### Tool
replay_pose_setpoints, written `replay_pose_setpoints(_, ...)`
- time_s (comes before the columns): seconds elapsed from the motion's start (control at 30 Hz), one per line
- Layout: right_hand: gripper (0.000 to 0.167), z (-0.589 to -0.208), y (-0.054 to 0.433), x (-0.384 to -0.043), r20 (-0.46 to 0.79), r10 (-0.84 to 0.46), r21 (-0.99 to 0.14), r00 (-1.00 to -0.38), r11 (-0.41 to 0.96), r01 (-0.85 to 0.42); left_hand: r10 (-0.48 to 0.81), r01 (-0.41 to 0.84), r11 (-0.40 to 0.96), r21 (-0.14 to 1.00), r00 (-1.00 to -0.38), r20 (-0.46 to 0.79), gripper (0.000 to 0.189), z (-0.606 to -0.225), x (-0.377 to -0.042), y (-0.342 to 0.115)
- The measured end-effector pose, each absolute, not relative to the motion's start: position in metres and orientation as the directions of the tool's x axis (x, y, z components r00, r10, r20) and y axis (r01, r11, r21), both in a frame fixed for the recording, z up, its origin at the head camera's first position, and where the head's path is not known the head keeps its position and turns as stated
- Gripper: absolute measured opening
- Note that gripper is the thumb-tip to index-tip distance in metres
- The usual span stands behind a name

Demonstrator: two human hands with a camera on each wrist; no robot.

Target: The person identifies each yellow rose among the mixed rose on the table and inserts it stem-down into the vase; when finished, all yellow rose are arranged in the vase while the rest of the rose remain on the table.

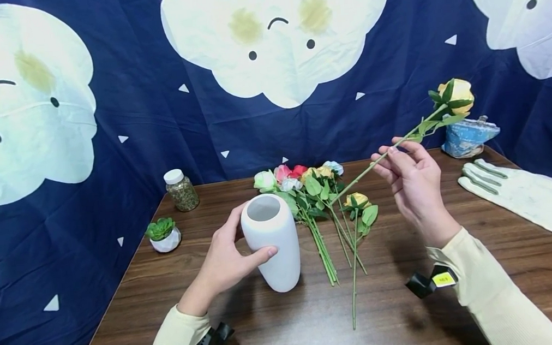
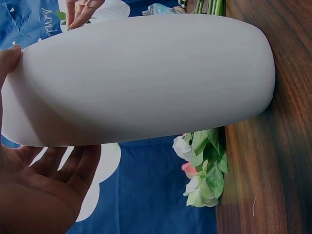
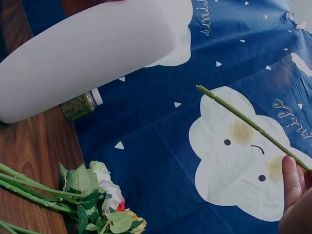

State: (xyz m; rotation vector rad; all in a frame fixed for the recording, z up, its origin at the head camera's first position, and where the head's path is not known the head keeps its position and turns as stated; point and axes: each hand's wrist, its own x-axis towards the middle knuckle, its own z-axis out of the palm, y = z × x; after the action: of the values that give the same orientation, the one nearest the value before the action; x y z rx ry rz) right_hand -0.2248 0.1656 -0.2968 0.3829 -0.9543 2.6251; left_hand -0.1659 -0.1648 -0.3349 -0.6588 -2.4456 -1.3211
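Observation:
A white vase [image 1: 276, 249] stands on the wooden table, its mouth tilted slightly toward the head camera. My left hand [image 1: 231, 258] grips it from the left near the top, thumb across the front and fingers behind. In my right hand [image 1: 412, 182] I pinch the stem of a yellow rose [image 1: 457, 96], held in the air right of the vase with the bloom up and right. Its bare stem end [image 3: 207, 91] points down left, apart from the vase. Behind the vase lie several artificial flowers [image 1: 301, 184], and a loose yellow rose [image 1: 356, 201] lies at their right.
At the left are a potted succulent [image 1: 164, 237] and a glass jar [image 1: 182, 191] with a white lid. White gloves [image 1: 529, 199] lie at the right, near a blue bag [image 1: 469, 136]. A dark blue cloth with cloud prints [image 1: 279, 40] hangs behind the table [image 1: 169, 308].

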Motion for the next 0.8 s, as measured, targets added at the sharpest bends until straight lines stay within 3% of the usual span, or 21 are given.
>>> replay_pose_setpoints(0.8,0.012,-0.287,0.134,-0.212,0.381,0.143,-0.598,-0.913,-0.716,-0.362,0.257,0.515,0.463,0.721,-0.857,0.447,0.082,-0.334,-0.167,-0.165)
